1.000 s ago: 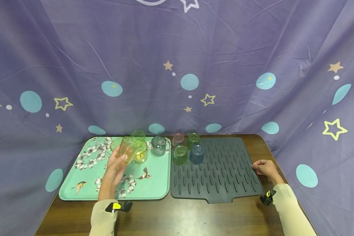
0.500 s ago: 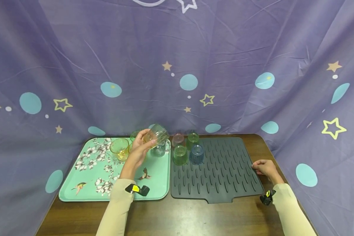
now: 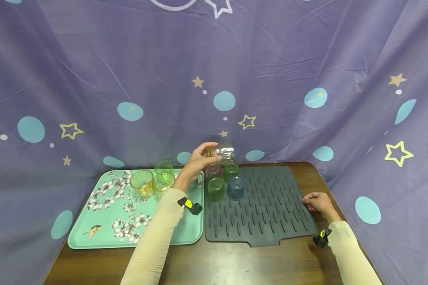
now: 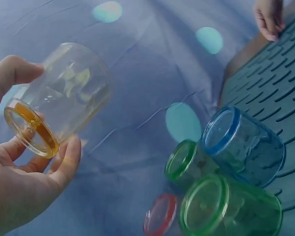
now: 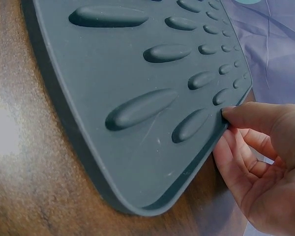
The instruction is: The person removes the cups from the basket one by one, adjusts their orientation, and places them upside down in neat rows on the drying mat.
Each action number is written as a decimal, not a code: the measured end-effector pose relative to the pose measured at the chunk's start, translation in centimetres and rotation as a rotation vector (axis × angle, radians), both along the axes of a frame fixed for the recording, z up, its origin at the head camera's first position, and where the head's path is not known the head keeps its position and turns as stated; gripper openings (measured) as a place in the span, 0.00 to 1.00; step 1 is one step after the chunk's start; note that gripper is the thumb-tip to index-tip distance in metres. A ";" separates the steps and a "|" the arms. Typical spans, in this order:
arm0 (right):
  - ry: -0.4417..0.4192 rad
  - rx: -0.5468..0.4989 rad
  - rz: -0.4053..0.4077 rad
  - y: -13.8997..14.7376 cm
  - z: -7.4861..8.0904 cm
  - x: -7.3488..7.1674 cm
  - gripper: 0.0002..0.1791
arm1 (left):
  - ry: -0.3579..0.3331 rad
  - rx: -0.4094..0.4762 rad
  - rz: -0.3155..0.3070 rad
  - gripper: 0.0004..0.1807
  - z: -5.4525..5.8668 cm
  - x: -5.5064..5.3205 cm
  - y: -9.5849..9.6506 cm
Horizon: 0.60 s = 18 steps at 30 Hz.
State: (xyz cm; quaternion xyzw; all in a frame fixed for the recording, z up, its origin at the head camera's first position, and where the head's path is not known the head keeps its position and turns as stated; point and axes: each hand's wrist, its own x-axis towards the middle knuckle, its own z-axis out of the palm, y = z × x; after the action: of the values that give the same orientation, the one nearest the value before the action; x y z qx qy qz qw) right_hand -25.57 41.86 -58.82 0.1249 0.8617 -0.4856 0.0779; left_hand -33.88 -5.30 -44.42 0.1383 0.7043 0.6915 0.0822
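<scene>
My left hand (image 3: 195, 164) grips a clear glass with an amber base (image 4: 81, 86) by its bottom end, the thumb on one side and fingers on the other. Tipped onto its side, the glass is held above the back left of the dark ribbed drying mat (image 3: 264, 215). Below it, bottoms up on the mat, are a pink glass (image 3: 213, 171), a green glass (image 3: 231, 170), another green glass (image 3: 216, 190) and a blue glass (image 3: 236, 188). At the mat's right edge my right hand (image 5: 275, 157) pinches the rim between thumb and fingers.
A mint floral tray (image 3: 103, 241) lies left of the mat, bearing a green glass (image 3: 164, 166), two yellow glasses (image 3: 141, 183) and a grey glass (image 3: 193, 185) partly hidden by my left wrist. Behind the wooden table (image 3: 228, 265) hangs a purple curtain (image 3: 171, 99).
My left hand has carried the amber-based glass rightward from over the tray to over the mat's back left, turning it onto its side. The right hand stays at the mat's edge.
</scene>
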 end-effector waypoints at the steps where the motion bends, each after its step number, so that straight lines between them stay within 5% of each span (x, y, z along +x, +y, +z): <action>1: 0.002 0.003 0.000 0.0 0.0 0.0 0.09 | 0.009 -0.025 -0.010 0.32 0.2 -0.2 0.6; 11: -0.006 -0.003 -0.010 -0.2 0.5 0.0 0.09 | 0.147 -0.329 -0.139 0.32 0.9 -1.2 6.1; 18: -0.011 -0.003 -0.022 -0.2 0.1 0.1 0.08 | 0.281 -0.606 -0.066 0.33 0.4 -1.7 9.7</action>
State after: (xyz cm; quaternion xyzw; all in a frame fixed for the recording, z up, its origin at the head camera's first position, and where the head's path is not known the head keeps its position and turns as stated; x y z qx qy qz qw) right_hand -25.52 41.70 -58.76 0.1368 0.8590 -0.4872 0.0772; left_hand -35.55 4.42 -43.98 0.2243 0.8775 0.4216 0.0442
